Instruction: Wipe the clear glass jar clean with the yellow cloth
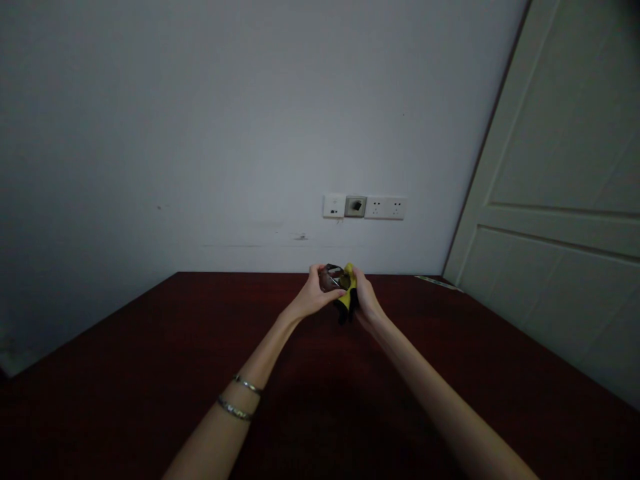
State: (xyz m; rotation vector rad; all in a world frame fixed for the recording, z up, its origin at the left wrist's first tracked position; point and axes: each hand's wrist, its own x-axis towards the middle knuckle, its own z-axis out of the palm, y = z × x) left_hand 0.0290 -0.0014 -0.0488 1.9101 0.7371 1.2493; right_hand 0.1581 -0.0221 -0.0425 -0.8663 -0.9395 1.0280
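Fingers (pixel 356 279) on yellow cloth (pixel 347 293), red tabletop (pixel 150 333), wall sockets (pixel 385 207), white door (pixel 560 167)

The room is dim, with soft light and no glare. The wall (pixel 200 133) is palest near the middle and greys toward the left, while the worktop (pixel 125 347) sinks almost to black at the bottom. The door (pixel 560 167) bends at the frame's edge; the left hand (pixel 313 297) looks slightly soft.

From my remote seat I see a yellow cloth (pixel 348 288) edged in black (the black mostly underneath) above a dark red tabletop (pixel 150 347), against a pale grey wall (pixel 200 133).
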